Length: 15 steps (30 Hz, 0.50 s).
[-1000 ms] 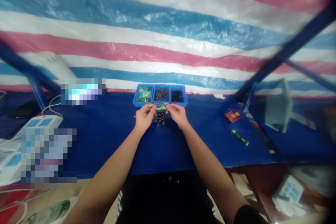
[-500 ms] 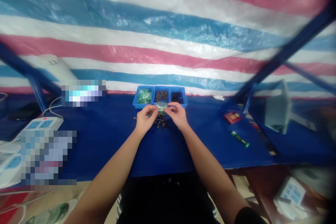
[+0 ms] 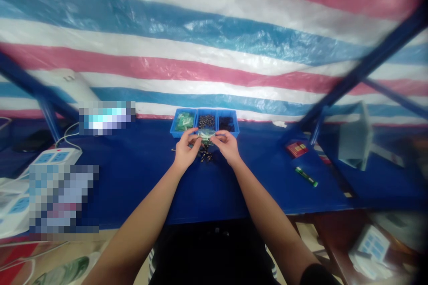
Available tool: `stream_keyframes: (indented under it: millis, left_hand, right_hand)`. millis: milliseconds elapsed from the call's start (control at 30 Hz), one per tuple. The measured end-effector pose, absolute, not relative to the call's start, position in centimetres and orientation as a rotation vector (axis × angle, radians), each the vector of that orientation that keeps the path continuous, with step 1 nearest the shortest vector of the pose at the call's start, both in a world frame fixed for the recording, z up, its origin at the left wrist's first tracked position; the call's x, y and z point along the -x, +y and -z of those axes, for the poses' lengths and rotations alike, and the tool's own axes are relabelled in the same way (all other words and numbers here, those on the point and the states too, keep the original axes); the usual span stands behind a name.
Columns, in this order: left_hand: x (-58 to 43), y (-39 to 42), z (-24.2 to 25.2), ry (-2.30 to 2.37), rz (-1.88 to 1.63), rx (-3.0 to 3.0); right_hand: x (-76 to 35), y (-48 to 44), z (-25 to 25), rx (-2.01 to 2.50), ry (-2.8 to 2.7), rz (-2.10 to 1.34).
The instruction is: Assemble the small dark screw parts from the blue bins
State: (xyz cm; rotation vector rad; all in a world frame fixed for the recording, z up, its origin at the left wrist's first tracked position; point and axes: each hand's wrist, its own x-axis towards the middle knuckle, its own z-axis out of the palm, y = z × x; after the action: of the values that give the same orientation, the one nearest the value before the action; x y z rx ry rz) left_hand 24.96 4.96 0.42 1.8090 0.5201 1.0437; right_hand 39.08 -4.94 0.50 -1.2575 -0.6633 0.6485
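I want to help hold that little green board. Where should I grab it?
By its left and right ends, coming in from the sides. The green board looks thin and flat, held above the small dark parts, so a fingertip pinch on the edges seems best. The left hand and right hand pinch it that way.

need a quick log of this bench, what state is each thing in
left hand, pinching the small green board
right hand, pinching the same board
small green board, held up between both hands
left bin, open, holds green boards
middle bin, open, holds small dark parts
loose parts, scattered under the hands
green pen, lying flat, untouched
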Motion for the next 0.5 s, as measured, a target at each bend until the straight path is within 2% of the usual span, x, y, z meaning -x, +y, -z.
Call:
stream_keyframes:
  millis: [500]
  left_hand:
    - [-24.49,4.86,-0.99,0.547,-1.059,-1.919]
  right_hand:
    - [-38.98,-4.82,-0.39,1.245,-0.743,-0.557]
